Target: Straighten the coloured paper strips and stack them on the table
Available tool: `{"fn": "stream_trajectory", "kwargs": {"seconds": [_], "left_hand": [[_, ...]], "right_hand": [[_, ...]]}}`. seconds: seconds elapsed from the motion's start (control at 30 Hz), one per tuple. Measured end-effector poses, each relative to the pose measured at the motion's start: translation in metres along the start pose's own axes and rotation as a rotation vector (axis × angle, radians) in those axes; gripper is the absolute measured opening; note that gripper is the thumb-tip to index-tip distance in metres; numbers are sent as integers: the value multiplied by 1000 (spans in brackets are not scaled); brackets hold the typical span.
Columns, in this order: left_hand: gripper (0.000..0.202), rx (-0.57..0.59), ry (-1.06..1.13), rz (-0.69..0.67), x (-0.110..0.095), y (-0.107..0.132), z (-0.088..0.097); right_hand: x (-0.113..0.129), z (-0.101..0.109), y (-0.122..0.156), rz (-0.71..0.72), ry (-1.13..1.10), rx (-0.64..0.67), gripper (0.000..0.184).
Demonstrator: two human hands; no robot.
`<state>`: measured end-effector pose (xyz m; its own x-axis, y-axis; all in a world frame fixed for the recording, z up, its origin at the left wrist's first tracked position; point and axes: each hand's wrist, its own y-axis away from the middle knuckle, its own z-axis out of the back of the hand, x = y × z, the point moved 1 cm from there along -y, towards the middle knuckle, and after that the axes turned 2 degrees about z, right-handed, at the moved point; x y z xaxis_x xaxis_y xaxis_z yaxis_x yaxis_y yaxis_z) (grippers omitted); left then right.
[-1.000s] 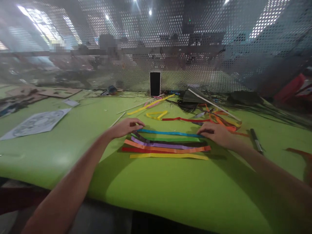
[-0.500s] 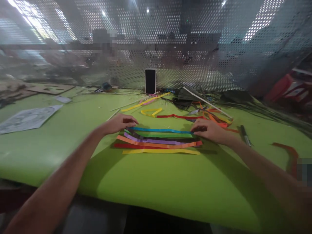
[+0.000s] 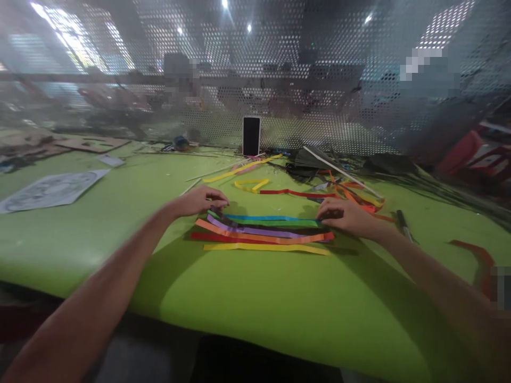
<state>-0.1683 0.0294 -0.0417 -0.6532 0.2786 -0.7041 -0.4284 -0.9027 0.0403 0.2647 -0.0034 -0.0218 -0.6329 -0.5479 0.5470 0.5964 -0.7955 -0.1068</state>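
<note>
On the green desk [image 3: 255, 303], the blue strip [image 3: 271, 217], farthest of the coloured strips [image 3: 263, 237], is pinched at its ends by left hand [image 3: 197, 201] and right hand [image 3: 345, 217], and is best drawn taut and parallel.

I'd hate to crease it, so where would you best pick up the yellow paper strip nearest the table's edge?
The yellow strip lies flat, long and thin, with bare table in front of it, while the red strip and orange strip crowd its far side. So probably pinch one free end, say the right, coming from the near side.
</note>
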Motion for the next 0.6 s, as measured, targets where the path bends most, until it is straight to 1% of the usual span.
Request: {"fn": "stream_trajectory", "kwargs": {"seconds": [0.1, 0.2, 0.23, 0.3, 0.4, 0.43, 0.5, 0.6], "left_hand": [[38, -32, 28, -24, 3, -2, -1], [40, -140, 98, -31, 6, -5, -2], [41, -184, 126, -27, 6, -6, -2], [42, -259, 152, -22, 5, -6, -1], [40, -323, 114, -47, 2, -5, 0], [40, -334, 101, -57, 1, -5, 0], [38, -350, 85, -79, -1, -4, 0], [36, -382, 61, -112, -1, -5, 0]], "right_hand": [[2, -1, 1, -51, -27, -8, 19], [0, -1, 2, -98, -57, -49, 22], [-1, -1, 2, -104, -59, -83, 23], [-5, 1, 2, -91, -31, -202, 22], [-10, 4, 2, -26, 81, -399, 19], [-12, 5, 2, 2, 127, -436, 19], [-15, 7, 1, 41, 206, -471, 19], [-22, 11, 1, 49, 300, -513, 19]]}}
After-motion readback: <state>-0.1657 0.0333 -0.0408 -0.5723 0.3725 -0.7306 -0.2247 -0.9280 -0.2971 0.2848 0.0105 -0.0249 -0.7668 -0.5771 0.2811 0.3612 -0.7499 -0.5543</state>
